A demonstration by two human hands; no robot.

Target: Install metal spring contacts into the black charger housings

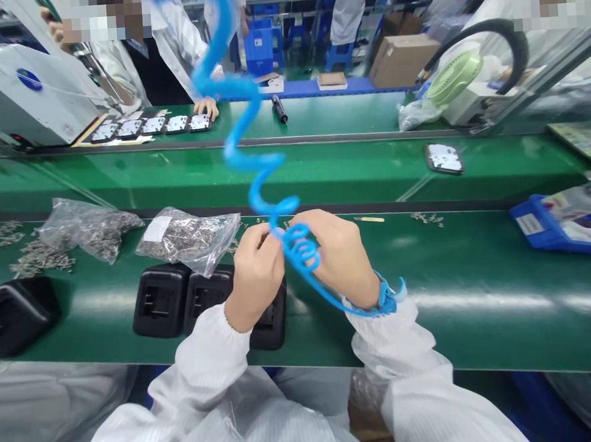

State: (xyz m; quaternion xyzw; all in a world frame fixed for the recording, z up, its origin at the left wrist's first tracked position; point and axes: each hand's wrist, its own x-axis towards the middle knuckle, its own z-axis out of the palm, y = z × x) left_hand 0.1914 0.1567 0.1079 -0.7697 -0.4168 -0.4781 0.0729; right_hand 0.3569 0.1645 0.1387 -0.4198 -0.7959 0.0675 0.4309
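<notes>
A blue coiled cord (pixel 259 160) hangs from above and runs down between my hands to a blue wrist strap (pixel 386 300) on my right wrist. My left hand (pixel 256 270) is closed, its fingertips pinched together at the cord. Close beside it, my right hand (pixel 340 255) has its fingers curled in; tight loops of the cord cover its fingertips, so what they grip is hidden. Under and beside my left forearm lie black plastic housings (pixel 161 301) with square recesses, the rightmost (pixel 272 326) partly covered by my hand.
Clear bags of small metal parts (pixel 189 237) and loose piles (pixel 42 256) lie left. Another black housing (pixel 15 315) sits far left, a blue bin (pixel 541 226) right. Across the raised ledge, a person's hand (pixel 206 108) touches a row of white-faced units (pixel 153 125).
</notes>
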